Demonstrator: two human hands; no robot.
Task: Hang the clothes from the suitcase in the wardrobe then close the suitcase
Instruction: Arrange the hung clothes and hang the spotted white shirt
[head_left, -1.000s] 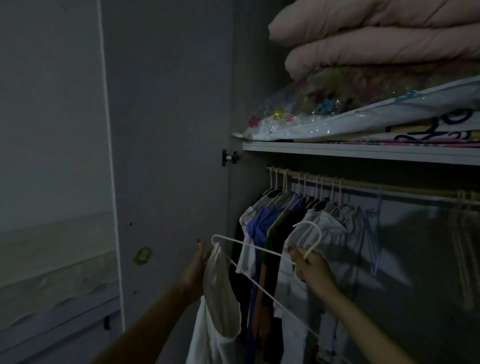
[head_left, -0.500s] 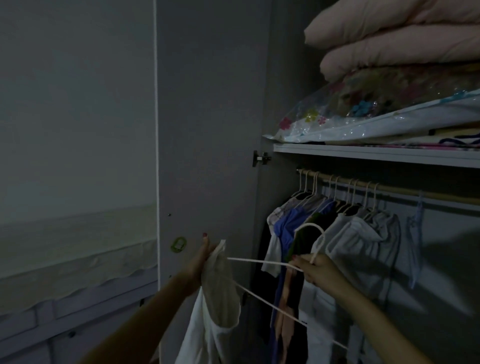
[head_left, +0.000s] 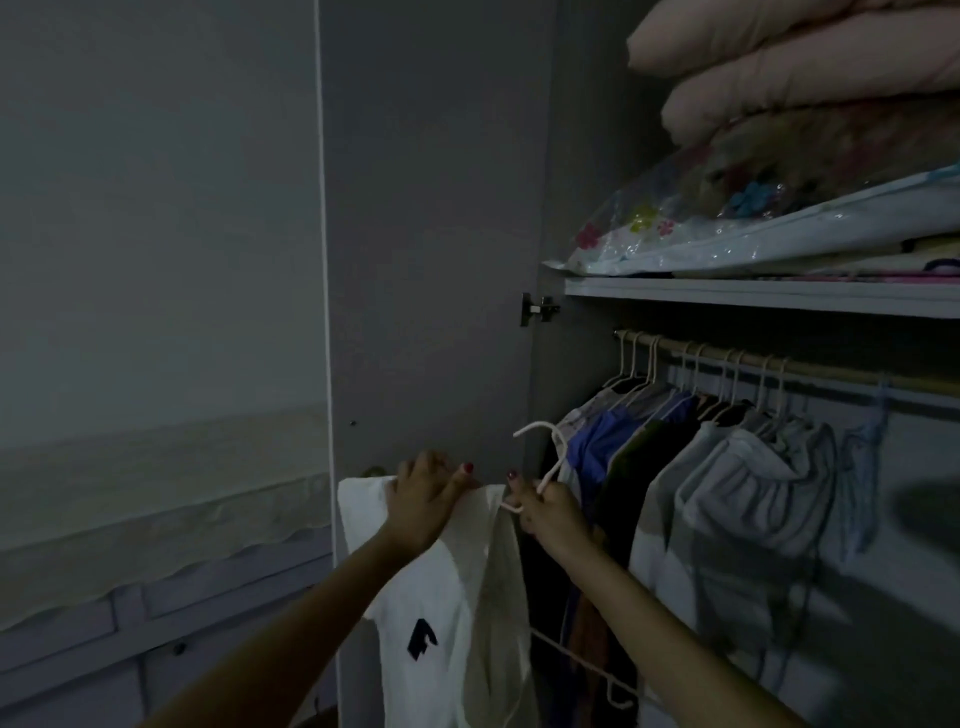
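The shirt (head_left: 441, 613) hangs low in front of the open door (head_left: 426, 260), left of the wardrobe opening; the left hand (head_left: 423, 501) is closed on its top edge, fingers pinching the cloth, and the right hand (head_left: 548, 512) is closed round the neck of the hanger (head_left: 545, 457), whose hook curls up and leftward above the knuckles; one hanger arm seems buried in the shirt, while a thin white bar lower down, to the right, may be its other end, though the dark makes that uncertain. The rod (head_left: 779, 364) lies up and to the right of both hands, its long axis running left to right and rising out of frame; the right hand is the nearer, so the lift most likely falls to it. Hung clothes (head_left: 727, 467) crowd the rod's left part, their hooks close together; the open room is further right, beyond the pale blue piece (head_left: 862, 457), where bare rod shows. The shelf (head_left: 753, 296) sits just above the rod, so headroom for the hook looks tight; the door edge hems the left side. The suitcase is not in view.
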